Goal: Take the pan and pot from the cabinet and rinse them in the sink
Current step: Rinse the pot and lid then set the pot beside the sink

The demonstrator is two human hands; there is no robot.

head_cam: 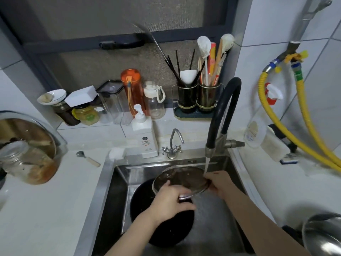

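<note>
**Wet glass lid, two-handed hold over the sink**

A glass lid (181, 179) sits tilted under the faucet (224, 115) stream, held above the dark pan (142, 206) lying in the sink (110, 191). The left hand (168, 202) has its grip closed on the rim at seven o'clock; the right hand (220, 182) pinches the edge at three o'clock. The risk I see — slick glass sliding free and cracking against pan or steel. The steel pot (324, 235) waits on the tabletop (267, 191) at four o'clock, not yet under the water.

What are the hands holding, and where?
Both hold a glass lid by its rim: left hand at the near edge, right hand at the right edge.
</note>
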